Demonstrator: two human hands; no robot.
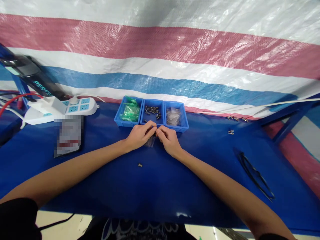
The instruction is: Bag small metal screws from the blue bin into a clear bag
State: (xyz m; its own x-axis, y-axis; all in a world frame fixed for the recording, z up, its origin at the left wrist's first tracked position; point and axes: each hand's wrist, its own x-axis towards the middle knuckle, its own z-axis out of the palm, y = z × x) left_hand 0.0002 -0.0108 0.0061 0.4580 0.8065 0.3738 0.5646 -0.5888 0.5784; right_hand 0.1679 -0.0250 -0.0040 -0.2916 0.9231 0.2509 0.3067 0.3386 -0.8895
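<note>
My left hand [140, 135] and my right hand [170, 140] meet just in front of the middle blue bin [153, 122], fingertips pinched together. A small clear plastic bag [150, 142] shows below my left fingers, which appear closed on it. Something small and dark sits between the fingertips; my fingers mostly hide it. Small metal screws [152, 110] lie in the middle bin. The left bin [128, 124] holds green plastic packets [130, 111], and the right bin [178, 128] holds clear plastic bags [173, 116]. One loose screw [140, 165] lies on the blue table nearer to me.
At left are a white power strip [87, 106], a black bottle-like object [37, 78] and a dark flat item [69, 136], partly blurred out. Black-framed glasses [256, 175] lie at right. Several small metal parts [236, 118] sit along the back right edge, with others [230, 132] nearer.
</note>
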